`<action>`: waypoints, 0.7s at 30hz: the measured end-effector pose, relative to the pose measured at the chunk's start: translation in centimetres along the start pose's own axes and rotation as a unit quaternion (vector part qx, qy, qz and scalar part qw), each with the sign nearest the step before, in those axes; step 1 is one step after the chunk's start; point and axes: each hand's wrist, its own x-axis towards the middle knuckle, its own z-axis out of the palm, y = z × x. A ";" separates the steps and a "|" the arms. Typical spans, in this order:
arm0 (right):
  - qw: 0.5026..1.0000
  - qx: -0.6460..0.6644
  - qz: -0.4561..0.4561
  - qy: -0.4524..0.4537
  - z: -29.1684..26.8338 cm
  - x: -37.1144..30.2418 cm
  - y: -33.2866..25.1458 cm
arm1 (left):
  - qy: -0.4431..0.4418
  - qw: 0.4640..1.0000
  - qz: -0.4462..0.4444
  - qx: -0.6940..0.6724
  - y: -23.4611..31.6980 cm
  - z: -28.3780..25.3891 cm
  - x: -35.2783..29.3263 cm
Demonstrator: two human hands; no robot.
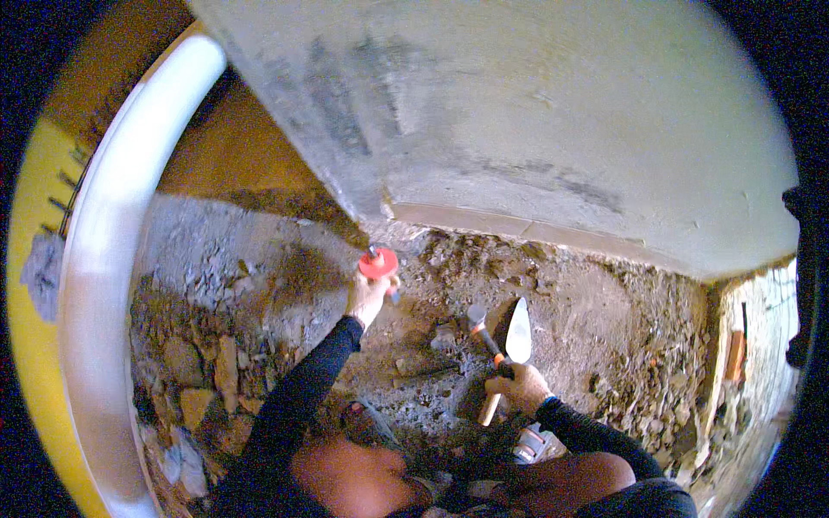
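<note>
My left hand (370, 292) is closed around a chisel with a round red hand guard (378, 262). Its tip points at the corner where the wall's end meets the rubble, and the very tip is hard to make out. My right hand (522, 388) grips a hammer (487, 337) by its black and orange handle, with the head raised forward and apart from the chisel. Beside the hammer lies a trowel (518, 332) with a pale pointed blade. Its wooden handle (490, 409) shows below my right hand, which hides the part between.
A plastered grey wall (553, 112) with dark smudges rises ahead, a ledge (518, 226) along its foot. Dirt and broken stones (207, 371) cover the ground. At left stands a white post (112, 259) before a yellow wall (34, 371). An orange object (736, 356) is at far right.
</note>
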 end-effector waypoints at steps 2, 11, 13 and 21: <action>0.998 0.005 0.031 -0.049 0.9 -0.6 0.1 | -0.151 0.987 -0.057 0.003 -0.2 0.5 -1.9; 0.975 -0.159 -0.097 0.117 -4.9 -6.1 2.1 | -0.407 0.807 0.027 0.428 10.3 5.0 -0.6; 0.973 -0.140 -0.027 0.183 -7.7 -8.5 5.6 | -0.427 0.789 0.100 0.431 13.7 6.9 0.7; 0.933 -0.109 0.192 0.284 -12.9 -23.2 16.6 | -0.468 0.805 0.013 0.364 24.5 18.1 6.5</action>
